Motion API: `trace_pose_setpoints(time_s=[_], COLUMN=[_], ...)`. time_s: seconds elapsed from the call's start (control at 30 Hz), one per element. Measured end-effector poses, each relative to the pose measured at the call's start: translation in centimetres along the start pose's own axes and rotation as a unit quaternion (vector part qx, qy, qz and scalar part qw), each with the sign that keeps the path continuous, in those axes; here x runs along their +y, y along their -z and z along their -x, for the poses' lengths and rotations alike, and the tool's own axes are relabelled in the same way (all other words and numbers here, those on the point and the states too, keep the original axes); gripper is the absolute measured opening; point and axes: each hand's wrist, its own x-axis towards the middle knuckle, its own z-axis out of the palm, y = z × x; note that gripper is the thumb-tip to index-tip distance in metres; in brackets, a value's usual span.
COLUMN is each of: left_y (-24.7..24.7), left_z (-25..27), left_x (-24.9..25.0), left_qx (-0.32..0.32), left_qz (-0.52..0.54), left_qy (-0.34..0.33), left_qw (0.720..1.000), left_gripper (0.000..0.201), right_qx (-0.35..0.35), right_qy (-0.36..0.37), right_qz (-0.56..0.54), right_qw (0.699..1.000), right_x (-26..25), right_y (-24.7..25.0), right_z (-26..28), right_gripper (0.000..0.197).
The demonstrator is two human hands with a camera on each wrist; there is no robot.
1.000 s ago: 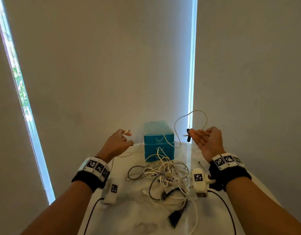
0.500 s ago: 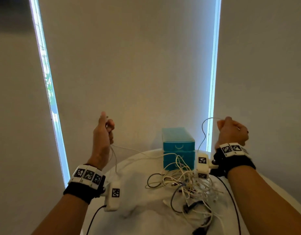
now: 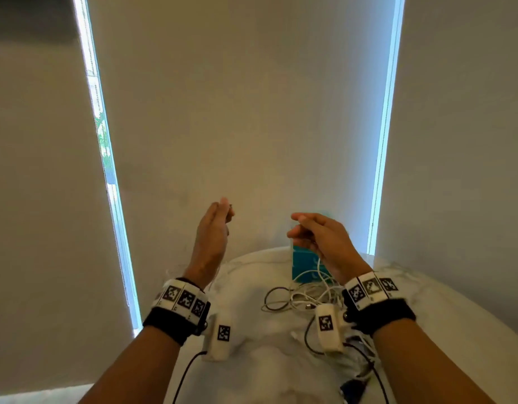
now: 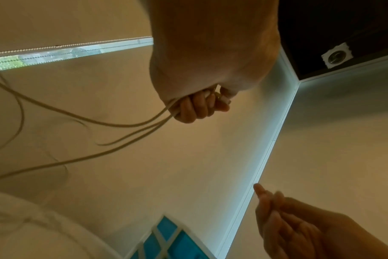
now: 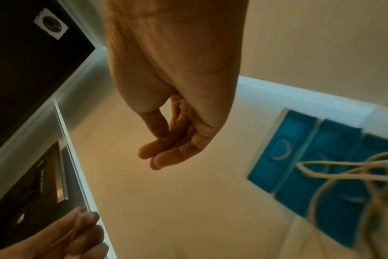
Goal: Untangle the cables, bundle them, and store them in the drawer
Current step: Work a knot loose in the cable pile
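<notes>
While most cables (image 3: 305, 297) lie knotted on the surface (image 3: 444, 313) before the blue drawer unit (image 3: 303, 262), I log early progress — nothing bundled or stored. Left hand (image 4: 202, 105) grip is closed round several white strands; right hand (image 5: 166, 150) hangs relaxed, empty, near the drawers — all shut, I judge.

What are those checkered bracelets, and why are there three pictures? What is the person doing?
A person wears three cameras: one on the head and one on each wrist, strapped on by those bracelets. The big picture looks down from the head; the others look along each hand. On the white table lies a tangle of cables in front of a blue drawer box. The left hand grips loops of a white cable. The right hand has loosely curled fingers and seems to hold nothing.
</notes>
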Motion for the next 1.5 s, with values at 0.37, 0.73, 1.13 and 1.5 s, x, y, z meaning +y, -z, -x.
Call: trace_pose_setpoints(time_s=[0.37,0.73,1.13,1.5], left_y=[-10.4,-14.2,-14.5,-15.5], left_z=[6.1,6.2,6.2,7.8], left_x=[-3.0,-4.5,-4.1,-3.1], left_qx=[-0.286,-0.331,-0.429,-0.402], left_qz=[-0.011,-0.005,-0.01,0.04], left_qy=[0.186,0.219,0.209,0.208], left_qw=[0.94,0.918,0.879,0.891], left_gripper=[0.071,0.11,0.128,0.125], right_qx=[0.079,0.154,0.069,0.109], right_qy=[0.019,0.048,0.098,0.012], right_qz=[-0.003,0.026,0.217,0.184], right_qw=[0.997,0.987,0.969,0.977], right_x=[5.6,8.1,6.8,8.6], right_y=[4.2,6.2,7.6,7.8], right_z=[7.2,7.4,7.7,7.3], right_gripper=[0.021,0.021,0.022,0.056])
